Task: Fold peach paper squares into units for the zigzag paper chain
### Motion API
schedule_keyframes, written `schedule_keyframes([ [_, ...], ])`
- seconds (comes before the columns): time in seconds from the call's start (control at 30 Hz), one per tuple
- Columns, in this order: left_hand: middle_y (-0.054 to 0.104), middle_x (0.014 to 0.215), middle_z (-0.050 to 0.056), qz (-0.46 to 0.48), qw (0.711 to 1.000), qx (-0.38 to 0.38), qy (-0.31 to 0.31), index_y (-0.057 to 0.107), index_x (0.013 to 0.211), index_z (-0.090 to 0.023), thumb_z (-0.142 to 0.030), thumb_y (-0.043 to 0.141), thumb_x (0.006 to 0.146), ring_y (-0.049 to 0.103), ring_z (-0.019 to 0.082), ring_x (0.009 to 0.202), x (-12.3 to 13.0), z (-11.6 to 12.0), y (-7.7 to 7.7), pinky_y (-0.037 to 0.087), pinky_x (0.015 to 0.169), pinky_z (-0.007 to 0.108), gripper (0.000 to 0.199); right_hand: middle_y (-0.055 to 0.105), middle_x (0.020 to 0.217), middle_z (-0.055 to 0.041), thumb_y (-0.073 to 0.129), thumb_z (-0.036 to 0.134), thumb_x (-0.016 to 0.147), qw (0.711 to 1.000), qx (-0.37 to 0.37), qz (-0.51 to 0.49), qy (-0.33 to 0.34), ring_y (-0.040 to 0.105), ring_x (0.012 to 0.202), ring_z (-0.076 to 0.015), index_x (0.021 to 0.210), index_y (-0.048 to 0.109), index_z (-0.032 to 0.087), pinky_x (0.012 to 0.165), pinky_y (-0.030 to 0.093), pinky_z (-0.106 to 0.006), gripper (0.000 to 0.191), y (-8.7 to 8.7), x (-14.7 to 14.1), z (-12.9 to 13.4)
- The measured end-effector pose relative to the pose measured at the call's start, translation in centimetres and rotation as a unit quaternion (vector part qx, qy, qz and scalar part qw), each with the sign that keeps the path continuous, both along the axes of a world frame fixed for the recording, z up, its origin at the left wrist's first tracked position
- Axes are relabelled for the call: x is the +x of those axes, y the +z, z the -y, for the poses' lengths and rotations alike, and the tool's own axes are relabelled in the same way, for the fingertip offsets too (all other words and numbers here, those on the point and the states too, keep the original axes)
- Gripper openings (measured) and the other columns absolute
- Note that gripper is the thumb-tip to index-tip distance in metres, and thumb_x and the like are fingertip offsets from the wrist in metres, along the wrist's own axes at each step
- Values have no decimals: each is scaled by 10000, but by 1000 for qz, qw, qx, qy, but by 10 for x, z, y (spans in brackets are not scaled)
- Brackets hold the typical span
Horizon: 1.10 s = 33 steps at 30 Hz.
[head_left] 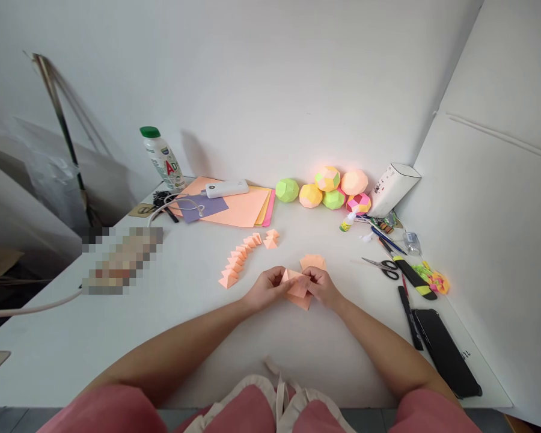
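Note:
Between my two hands is a folded piece of orange paper [299,288], held just above the white table. My left hand [270,287] pinches its left side with thumb and fingers. The right side is pinched by my right hand [321,285]. Just beyond my right hand lies more orange paper [312,262]. A curved row of small folded orange pieces [237,258] runs to the left of my hands, with a short group of similar pieces [271,239] at its far end.
Paper balls [327,179] stand against the wall. At the right are scissors [383,266], a cutter [415,278] and a black phone [447,353]. Coloured sheets [247,210], a power bank [227,189] and a bottle [163,160] sit at the back left.

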<state>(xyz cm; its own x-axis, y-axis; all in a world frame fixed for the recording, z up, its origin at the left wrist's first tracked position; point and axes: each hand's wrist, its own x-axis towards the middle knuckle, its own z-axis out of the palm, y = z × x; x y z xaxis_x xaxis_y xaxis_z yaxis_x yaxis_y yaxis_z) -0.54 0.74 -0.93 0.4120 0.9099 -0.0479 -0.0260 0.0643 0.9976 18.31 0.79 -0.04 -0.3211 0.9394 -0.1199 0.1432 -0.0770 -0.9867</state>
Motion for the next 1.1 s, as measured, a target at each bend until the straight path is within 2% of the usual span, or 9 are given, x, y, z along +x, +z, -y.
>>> schedule_keyframes([
  [0.1, 502, 615, -49, 12, 1000, 4, 0, 542, 999, -184, -423, 645, 717, 508, 93, 576, 1, 0, 0, 404, 533, 218, 383, 435, 565, 40, 621, 452, 723, 999, 22, 19, 21, 412, 502, -79, 657, 480, 167, 459, 337, -205, 325, -2, 0, 1],
  [0.23, 608, 729, 7, 64, 997, -32, 11, 533, 883, -164, -430, 666, 696, 582, 125, 661, 2, -2, 3, 444, 597, 247, 351, 440, 582, 42, 661, 451, 678, 999, 23, 25, 9, 398, 512, -80, 658, 477, 171, 471, 326, -211, 335, -3, -1, 2],
  [0.4, 644, 689, 4, 75, 994, -63, 38, 491, 805, -171, -441, 668, 689, 606, 130, 625, 2, -2, 7, 434, 566, 233, 343, 514, 640, 14, 643, 437, 702, 1000, 11, 23, 5, 455, 571, -103, 687, 510, 167, 518, 367, -234, 301, -3, -2, 2],
  [0.53, 605, 620, -23, 45, 996, -63, 35, 476, 777, -172, -443, 656, 696, 571, 110, 557, 2, 0, 8, 400, 506, 209, 335, 469, 573, 33, 620, 436, 725, 1000, 12, 16, -12, 446, 526, -101, 662, 478, 173, 485, 361, -229, 306, -4, -1, 1],
  [0.67, 573, 601, -29, 0, 999, -46, 14, 468, 765, -173, -454, 603, 738, 547, 108, 541, 3, 3, 9, 404, 507, 218, 313, 468, 577, 31, 599, 431, 748, 1000, 2, -5, -10, 466, 537, -107, 645, 445, 178, 492, 377, -230, 313, -3, 1, 1],
  [0.77, 549, 660, -35, -11, 1000, -21, 11, 463, 824, -181, -432, 587, 755, 510, 87, 543, 3, 3, 9, 389, 503, 206, 289, 456, 583, 35, 601, 436, 743, 1000, -4, -1, -8, 452, 530, -101, 646, 435, 180, 486, 374, -226, 320, -4, 2, 0],
  [0.9, 530, 795, -17, 10, 1000, 23, 7, 414, 977, -204, -368, 593, 762, 508, 87, 623, 2, 4, 6, 418, 563, 219, 324, 386, 575, 47, 617, 440, 723, 999, 20, 32, 21, 384, 513, -85, 621, 422, 179, 473, 331, -218, 341, -6, 1, 0],
  [1.1, 535, 818, 12, -23, 998, 64, -1, 445, 997, -204, -363, 539, 803, 526, 118, 697, 1, 5, 6, 438, 605, 252, 268, 371, 567, 47, 602, 473, 718, 997, 41, 54, 33, 339, 508, -85, 623, 441, 182, 464, 284, -221, 346, -2, -2, 2],
])
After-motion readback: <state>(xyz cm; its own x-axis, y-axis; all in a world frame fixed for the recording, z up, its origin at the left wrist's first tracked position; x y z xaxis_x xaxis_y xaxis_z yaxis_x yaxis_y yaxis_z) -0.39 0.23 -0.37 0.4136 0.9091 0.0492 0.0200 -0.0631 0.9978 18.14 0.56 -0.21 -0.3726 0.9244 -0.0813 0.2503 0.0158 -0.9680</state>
